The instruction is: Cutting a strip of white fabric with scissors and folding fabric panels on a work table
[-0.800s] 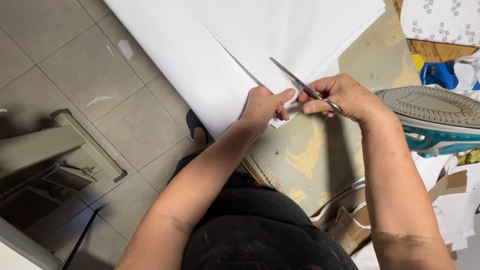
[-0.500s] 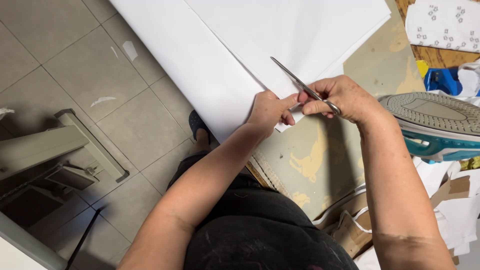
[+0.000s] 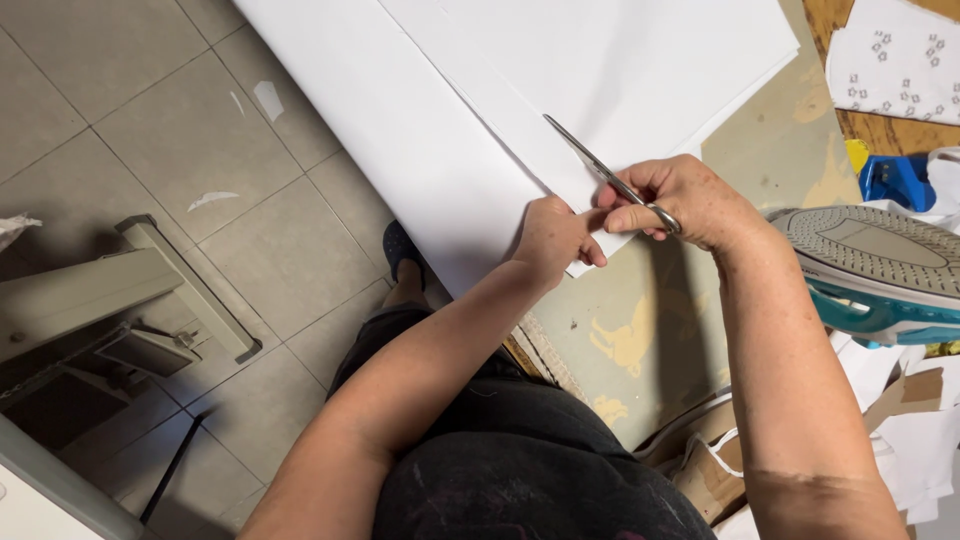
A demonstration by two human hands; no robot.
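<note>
Since the earlier frames, both hands have crept slightly along the cut. The left hand (image 3: 553,237) pinches the near edge of the large white paper sheet (image 3: 420,150), which overhangs the worn beige table (image 3: 640,330). The right hand (image 3: 680,200) is curled tight through slim steel scissors (image 3: 600,172), blades nearly together on the sheet. Right: a teal-edged iron (image 3: 880,270), star-printed white paper (image 3: 895,55), and a small blue package (image 3: 893,180).

The left hand (image 3: 555,238) has slid along the white fabric sheet's (image 3: 450,150) edge toward the right hand (image 3: 680,200), its fingers now touching beside the scissors (image 3: 605,175), whose blades look more closed.
</note>
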